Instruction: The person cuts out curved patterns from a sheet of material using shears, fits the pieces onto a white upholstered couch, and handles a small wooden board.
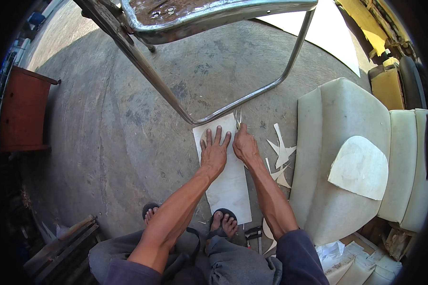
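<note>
A long off-white sheet (228,190) lies on the concrete floor in front of me. My left hand (215,153) rests flat on its far part, fingers spread, pressing it down. At the sheet's far right edge, my right hand (245,143) is closed in a fist-like grip. What it grips is mostly hidden inside the fingers. Thin pale slivers (239,115) show just beyond that hand. The near end of the sheet lies by my sandalled foot (223,223). Pointed off-white scraps (281,151) are scattered to the right of my right hand.
A metal-framed chair (214,114) stands just beyond the sheet. At right sits a cream padded seat (314,190) with a rounded off-white cutout (359,166) on it. A red-brown cabinet (26,109) is at left; a dark clamp-like tool (253,233) lies near my foot.
</note>
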Demonstrator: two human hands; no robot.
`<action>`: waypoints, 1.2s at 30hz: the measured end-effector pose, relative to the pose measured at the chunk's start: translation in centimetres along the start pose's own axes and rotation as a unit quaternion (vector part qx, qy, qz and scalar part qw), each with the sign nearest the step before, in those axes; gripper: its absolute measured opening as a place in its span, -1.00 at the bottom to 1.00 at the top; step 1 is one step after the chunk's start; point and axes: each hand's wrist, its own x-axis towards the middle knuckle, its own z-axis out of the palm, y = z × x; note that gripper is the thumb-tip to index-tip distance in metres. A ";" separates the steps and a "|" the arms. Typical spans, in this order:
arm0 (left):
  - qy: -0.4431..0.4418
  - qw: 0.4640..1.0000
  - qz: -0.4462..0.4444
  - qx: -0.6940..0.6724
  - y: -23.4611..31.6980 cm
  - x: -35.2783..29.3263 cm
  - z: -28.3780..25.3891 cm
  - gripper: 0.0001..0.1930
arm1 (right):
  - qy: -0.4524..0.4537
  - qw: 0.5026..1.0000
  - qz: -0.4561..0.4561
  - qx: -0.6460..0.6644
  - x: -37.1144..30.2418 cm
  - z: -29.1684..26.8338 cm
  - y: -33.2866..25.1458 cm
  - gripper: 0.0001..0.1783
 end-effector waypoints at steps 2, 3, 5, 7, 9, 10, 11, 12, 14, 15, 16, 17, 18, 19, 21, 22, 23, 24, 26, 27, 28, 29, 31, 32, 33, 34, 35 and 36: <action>-0.005 1.000 -0.002 -0.007 -0.1 0.0 0.0 -0.33 | -0.008 1.000 0.008 -0.019 0.6 0.2 -0.7 -0.59; -0.005 1.000 -0.003 -0.009 -0.1 0.0 0.0 -0.33 | -0.008 0.999 0.008 -0.031 0.8 0.4 -0.8 -0.60; -0.005 1.000 -0.002 -0.013 0.0 0.1 0.1 -0.33 | -0.011 0.999 0.007 -0.048 1.2 0.6 -0.8 -0.60; -0.004 1.000 -0.007 -0.003 -0.1 0.2 0.2 -0.33 | -0.018 0.998 0.002 -0.058 1.5 0.4 -1.0 -0.60; -0.007 1.000 -0.011 0.000 -0.1 0.2 0.2 -0.27 | -0.021 0.998 0.004 -0.066 1.5 0.2 -1.0 -0.60; -0.010 1.000 -0.013 -0.002 0.0 0.2 0.1 -0.19 | -0.022 0.997 0.005 -0.070 1.6 0.1 -1.1 -0.60; -0.013 1.000 -0.015 -0.004 0.0 0.2 0.0 -0.12 | -0.023 0.997 0.005 -0.076 1.5 0.1 -1.1 -0.60; -0.012 1.000 -0.015 -0.005 -0.1 0.3 -0.1 -0.14 | -0.022 0.996 0.004 -0.082 1.6 0.1 -1.2 -0.60; -0.011 1.000 -0.016 -0.008 -0.1 0.3 -0.1 -0.19 | -0.017 0.996 0.000 -0.087 1.5 0.2 -1.3 -0.60; -0.012 1.000 -0.016 -0.008 0.0 0.3 -0.1 -0.21 | -0.015 0.996 -0.002 -0.086 1.3 0.2 -1.2 -0.60; -0.013 1.000 -0.016 -0.008 0.0 0.3 -0.1 -0.22 | -0.014 0.996 -0.004 -0.085 1.3 0.2 -1.1 -0.61; -0.013 1.000 -0.017 -0.008 0.1 0.4 -0.1 -0.23 | -0.014 0.996 -0.003 -0.090 1.4 0.2 -1.1 -0.61; -0.010 1.000 -0.018 -0.009 0.1 0.4 0.1 -0.24 | -0.016 0.995 -0.001 -0.094 1.5 0.2 -1.2 -0.62; -0.007 1.000 -0.019 -0.009 0.0 0.4 0.2 -0.25 | -0.017 0.995 0.001 -0.098 1.6 0.1 -1.3 -0.62; -0.006 1.000 -0.020 -0.011 0.2 0.4 0.3 -0.26 | -0.014 0.994 0.004 -0.106 1.9 0.4 -1.1 -0.62; -0.008 1.000 -0.019 -0.013 0.4 0.4 0.2 -0.27 | -0.013 0.994 0.007 -0.109 2.0 0.4 -0.9 -0.62; -0.011 1.000 -0.018 -0.015 0.5 0.5 0.0 -0.27 | -0.018 0.993 0.007 -0.114 2.5 0.4 -0.7 -0.62; -0.014 1.000 -0.021 -0.012 0.3 0.4 -0.1 -0.28 | -0.027 0.993 0.005 -0.117 2.8 0.3 -1.0 -0.61; -0.020 0.999 -0.025 -0.007 0.1 0.2 -0.4 -0.29 | -0.036 0.992 0.011 -0.124 2.5 0.6 -1.1 -0.61; -0.022 0.999 -0.025 -0.008 0.1 0.2 -0.5 -0.28 | -0.034 0.991 0.013 -0.126 2.5 0.6 -1.5 -0.62; -0.023 0.999 -0.026 -0.009 0.2 0.2 -0.6 -0.28 | -0.032 0.991 0.015 -0.128 2.5 0.6 -1.7 -0.62; -0.024 0.999 -0.027 -0.010 0.2 0.1 -0.6 -0.28 | -0.033 0.991 0.019 -0.126 2.4 0.4 -1.8 -0.63; -0.020 0.999 -0.025 -0.013 0.3 0.1 -0.5 -0.27 | -0.035 0.992 0.022 -0.123 2.0 0.0 -1.7 -0.64; -0.019 0.999 -0.024 -0.015 0.3 0.2 -0.5 -0.27 | -0.041 0.991 0.023 -0.123 1.9 -0.2 -1.7 -0.63; -0.021 0.999 -0.025 -0.013 0.3 0.2 -0.6 -0.27 | -0.048 0.991 0.027 -0.124 1.5 -0.4 -1.7 -0.61; -0.023 0.999 -0.025 -0.011 0.3 0.2 -0.6 -0.27 | -0.055 0.990 0.030 -0.124 1.2 -0.5 -1.6 -0.60; -0.026 0.999 -0.026 -0.009 0.3 0.2 -0.7 -0.27 | -0.058 0.990 0.031 -0.126 1.0 -0.5 -1.6 -0.60; -0.026 0.999 -0.026 -0.011 0.4 0.2 -0.7 -0.27 | -0.059 0.989 0.033 -0.129 0.8 -0.5 -1.4 -0.60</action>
